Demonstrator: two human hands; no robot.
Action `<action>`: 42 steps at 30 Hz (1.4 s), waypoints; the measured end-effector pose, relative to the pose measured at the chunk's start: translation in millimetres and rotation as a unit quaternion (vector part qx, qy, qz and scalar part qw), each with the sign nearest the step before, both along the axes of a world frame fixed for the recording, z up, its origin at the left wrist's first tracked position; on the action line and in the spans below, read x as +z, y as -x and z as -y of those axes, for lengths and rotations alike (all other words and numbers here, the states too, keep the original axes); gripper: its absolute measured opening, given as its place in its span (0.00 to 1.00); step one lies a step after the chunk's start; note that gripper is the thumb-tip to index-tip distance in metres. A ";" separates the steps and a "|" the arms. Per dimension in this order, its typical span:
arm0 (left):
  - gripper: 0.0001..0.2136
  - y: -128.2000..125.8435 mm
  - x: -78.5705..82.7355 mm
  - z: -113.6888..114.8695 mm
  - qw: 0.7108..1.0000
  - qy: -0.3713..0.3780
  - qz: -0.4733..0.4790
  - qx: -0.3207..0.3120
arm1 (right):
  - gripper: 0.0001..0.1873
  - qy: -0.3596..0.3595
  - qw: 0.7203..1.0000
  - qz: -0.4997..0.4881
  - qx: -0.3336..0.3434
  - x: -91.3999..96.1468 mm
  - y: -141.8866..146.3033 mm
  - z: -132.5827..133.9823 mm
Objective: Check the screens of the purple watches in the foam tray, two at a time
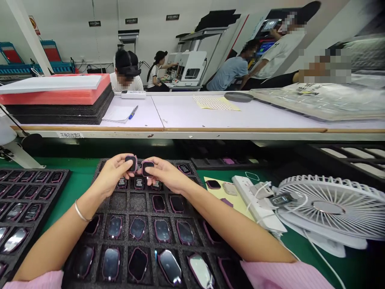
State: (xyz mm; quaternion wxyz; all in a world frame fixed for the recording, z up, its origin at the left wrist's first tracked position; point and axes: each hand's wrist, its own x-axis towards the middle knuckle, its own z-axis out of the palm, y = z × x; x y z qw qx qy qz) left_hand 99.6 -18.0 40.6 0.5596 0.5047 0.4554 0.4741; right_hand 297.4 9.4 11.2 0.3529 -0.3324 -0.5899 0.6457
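Note:
My left hand [112,175] pinches a small watch case with a dark screen and purple rim [130,163] between thumb and fingers. Close beside it, my right hand [165,173] grips a second purple-rimmed watch case [147,169]. Both are held up over the far part of a black foam tray [120,202]. Rows of purple-rimmed watch cases [137,228] lie in the tray's square pockets. Some near my hands show white text on their screens. Two pockets left of centre hold nothing, and my forearms hide part of the tray.
Another foam tray of watch cases [45,176] lies at left. On the right are a power strip [249,192], a white fan [327,206] and a yellow sheet [237,200] with small parts. A raised shelf edge [192,134] runs across; several people work beyond it.

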 end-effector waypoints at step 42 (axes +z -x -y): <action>0.17 -33.1 -27.0 10.8 0.970 -0.151 -0.176 0.068 | 0.29 0.111 0.959 -0.258 0.033 -24.3 -12.9 17.3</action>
